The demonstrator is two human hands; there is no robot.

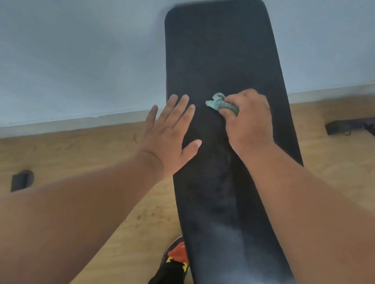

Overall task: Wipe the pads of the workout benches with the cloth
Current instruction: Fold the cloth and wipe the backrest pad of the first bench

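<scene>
A long black bench pad runs from near my legs up toward the wall. My right hand grips a bunched green cloth and presses it on the pad's middle. My left hand lies flat with straight fingers on the pad's left edge, beside the cloth. A dull smear shows on the lower part of the pad.
Pale blue wall stands behind the bench, above a wooden floor. A black frame foot sits on the floor at left. Another black bench base lies at right. My shoe is under the pad's near end.
</scene>
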